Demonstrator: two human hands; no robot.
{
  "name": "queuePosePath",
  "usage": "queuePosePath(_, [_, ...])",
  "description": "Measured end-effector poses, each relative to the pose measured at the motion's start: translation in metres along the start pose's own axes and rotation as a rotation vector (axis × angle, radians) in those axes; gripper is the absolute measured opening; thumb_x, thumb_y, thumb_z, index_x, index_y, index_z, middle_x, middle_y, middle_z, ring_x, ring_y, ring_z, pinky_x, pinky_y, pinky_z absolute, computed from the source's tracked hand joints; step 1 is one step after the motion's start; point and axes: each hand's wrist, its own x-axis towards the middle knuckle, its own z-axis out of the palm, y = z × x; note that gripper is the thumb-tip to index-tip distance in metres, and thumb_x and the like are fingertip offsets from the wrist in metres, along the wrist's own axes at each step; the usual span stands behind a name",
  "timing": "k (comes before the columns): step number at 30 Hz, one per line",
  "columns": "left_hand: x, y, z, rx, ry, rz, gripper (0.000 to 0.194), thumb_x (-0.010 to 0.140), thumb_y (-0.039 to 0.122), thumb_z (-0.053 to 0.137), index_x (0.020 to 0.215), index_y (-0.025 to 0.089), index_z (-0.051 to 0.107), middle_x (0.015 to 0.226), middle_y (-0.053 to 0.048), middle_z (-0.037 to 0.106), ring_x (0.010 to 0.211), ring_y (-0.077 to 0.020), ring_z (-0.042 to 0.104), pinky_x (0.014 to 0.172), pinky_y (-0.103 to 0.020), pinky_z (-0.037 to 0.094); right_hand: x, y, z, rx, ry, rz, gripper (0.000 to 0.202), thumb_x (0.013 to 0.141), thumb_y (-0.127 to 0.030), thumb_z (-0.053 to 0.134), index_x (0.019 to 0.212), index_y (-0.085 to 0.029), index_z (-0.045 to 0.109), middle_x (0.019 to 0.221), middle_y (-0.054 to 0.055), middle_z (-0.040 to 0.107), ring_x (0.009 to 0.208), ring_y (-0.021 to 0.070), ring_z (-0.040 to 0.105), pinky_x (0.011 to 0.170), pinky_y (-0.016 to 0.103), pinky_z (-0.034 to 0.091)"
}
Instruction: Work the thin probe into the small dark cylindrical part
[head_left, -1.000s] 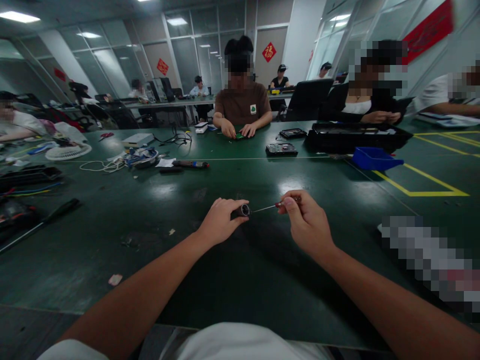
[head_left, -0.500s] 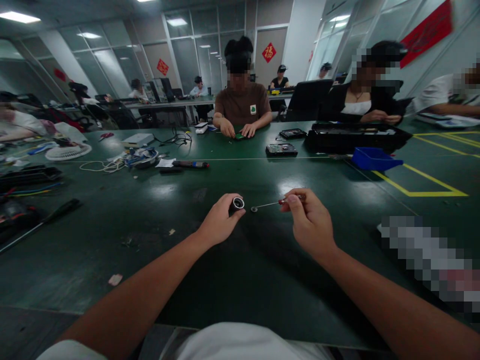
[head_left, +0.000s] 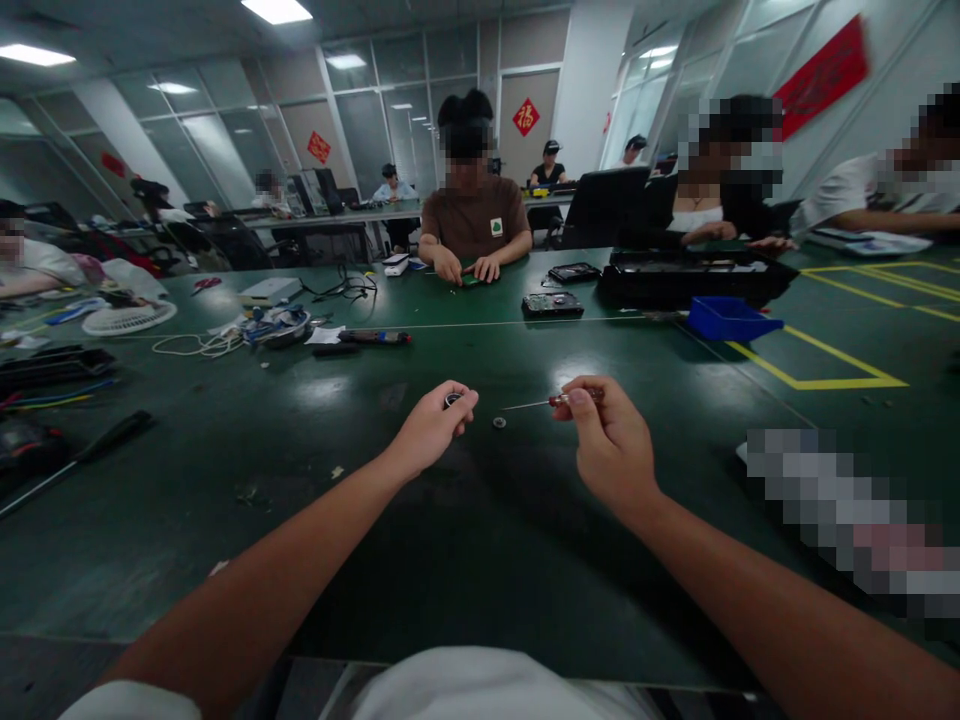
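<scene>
My left hand [head_left: 436, 425] is closed round a small dark cylindrical part [head_left: 452, 400]; only its ringed end shows between the fingers. My right hand [head_left: 611, 430] grips a thin screwdriver by its reddish handle [head_left: 556, 400], and the shaft points left toward my left hand. Between the hands a small round metal piece [head_left: 499, 423] lies on the green table [head_left: 420, 570], just below the screwdriver's tip and apart from it.
Opposite, a person [head_left: 476, 220] handles a small green board. A blue tray [head_left: 727, 320], a long black casing [head_left: 694, 280] and an opened device [head_left: 553, 304] stand at the back right. Cables [head_left: 277, 325], a pen-like tool [head_left: 375, 338] and a long screwdriver [head_left: 112, 435] lie left.
The screwdriver's tip has come up off the round metal piece, which stays on the table. My left hand has turned and its fingers now cover more of the dark part.
</scene>
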Motion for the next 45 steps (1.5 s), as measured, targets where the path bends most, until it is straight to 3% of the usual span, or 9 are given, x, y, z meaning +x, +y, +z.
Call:
queuePosePath(3, [0.006, 0.000, -0.002, 0.189, -0.075, 0.002, 0.030, 0.094, 0.047, 0.051, 0.099, 0.020, 0.062, 0.084, -0.002, 0.065, 0.067, -0.0154, 0.058, 0.062, -0.028, 0.043, 0.000, 0.000, 0.000, 0.017, 0.008, -0.003, 0.017, 0.102, -0.037, 0.047, 0.101, -0.025, 0.059, 0.083, 0.002, 0.069, 0.078, 0.0204, 0.067, 0.074, 0.038, 0.049])
queuePosePath(7, [0.016, -0.006, 0.000, 0.492, -0.135, 0.163, 0.032, 0.098, 0.045, 0.047, 0.105, 0.021, 0.067, 0.095, -0.005, 0.069, 0.081, -0.0204, 0.063, 0.071, -0.032, 0.046, 0.001, -0.001, 0.000, 0.033, 0.021, -0.001, 0.017, 0.102, -0.037, 0.048, 0.101, -0.024, 0.059, 0.083, 0.002, 0.069, 0.077, 0.0202, 0.067, 0.073, 0.038, 0.050])
queuePosePath(15, [0.035, -0.016, 0.021, 0.959, -0.270, 0.244, 0.036, 0.094, 0.043, 0.057, 0.124, 0.024, 0.065, 0.113, -0.008, 0.070, 0.098, -0.0266, 0.065, 0.077, -0.035, 0.049, 0.000, 0.003, 0.001, 0.049, 0.013, 0.001, 0.020, 0.101, -0.038, 0.049, 0.103, -0.023, 0.061, 0.083, 0.002, 0.070, 0.077, 0.0193, 0.068, 0.072, 0.037, 0.050])
queuePosePath(21, [0.040, -0.013, 0.028, 0.961, -0.300, 0.218, 0.027, 0.095, 0.039, 0.054, 0.108, 0.020, 0.068, 0.102, -0.009, 0.071, 0.091, -0.0256, 0.066, 0.072, -0.034, 0.048, -0.001, 0.002, 0.001, 0.045, -0.008, 0.006, 0.019, 0.101, -0.038, 0.049, 0.102, -0.023, 0.061, 0.082, 0.002, 0.070, 0.077, 0.0194, 0.067, 0.072, 0.037, 0.050])
queuePosePath(25, [0.042, -0.018, 0.018, 0.741, -0.209, 0.178, 0.023, 0.091, 0.039, 0.059, 0.101, 0.020, 0.068, 0.095, -0.007, 0.071, 0.085, -0.0228, 0.065, 0.069, -0.032, 0.045, 0.000, 0.002, 0.001, 0.049, -0.011, 0.012, 0.019, 0.101, -0.037, 0.049, 0.101, -0.023, 0.061, 0.083, 0.002, 0.069, 0.077, 0.0193, 0.067, 0.072, 0.036, 0.050])
queuePosePath(31, [0.046, -0.020, -0.018, 0.127, 0.062, -0.008, 0.017, 0.083, 0.027, 0.058, 0.095, 0.016, 0.065, 0.079, -0.004, 0.063, 0.055, -0.0118, 0.050, 0.052, -0.026, 0.037, 0.000, 0.003, 0.001, 0.043, -0.036, 0.005, 0.019, 0.101, -0.037, 0.048, 0.102, -0.023, 0.061, 0.083, 0.002, 0.070, 0.077, 0.0193, 0.067, 0.072, 0.036, 0.050])
queuePosePath(36, [0.037, -0.016, -0.066, -0.319, 0.210, -0.103, 0.018, 0.079, 0.031, 0.058, 0.089, 0.016, 0.062, 0.073, 0.000, 0.054, 0.046, -0.0082, 0.043, 0.041, -0.022, 0.024, 0.000, 0.005, 0.002, 0.049, -0.035, 0.027, 0.020, 0.101, -0.038, 0.048, 0.101, -0.023, 0.061, 0.083, 0.003, 0.070, 0.077, 0.0197, 0.067, 0.073, 0.037, 0.050])
queuePosePath(40, [0.019, -0.013, -0.112, -0.486, 0.369, -0.158, 0.013, 0.082, 0.027, 0.061, 0.080, 0.015, 0.056, 0.069, 0.001, 0.052, 0.047, -0.0086, 0.043, 0.044, -0.022, 0.030, 0.001, 0.007, 0.005, 0.071, -0.059, 0.046, 0.020, 0.101, -0.039, 0.048, 0.100, -0.023, 0.061, 0.082, 0.003, 0.069, 0.077, 0.0198, 0.067, 0.073, 0.037, 0.051])
queuePosePath(45, [-0.011, -0.014, -0.174, -0.491, 0.591, -0.175, 0.011, 0.085, 0.014, 0.049, 0.092, 0.013, 0.058, 0.069, 0.001, 0.049, 0.049, -0.0103, 0.044, 0.045, -0.022, 0.035, 0.000, 0.010, 0.007, 0.089, -0.073, 0.062, 0.020, 0.100, -0.039, 0.049, 0.100, -0.023, 0.061, 0.082, 0.003, 0.069, 0.077, 0.0199, 0.067, 0.073, 0.037, 0.051])
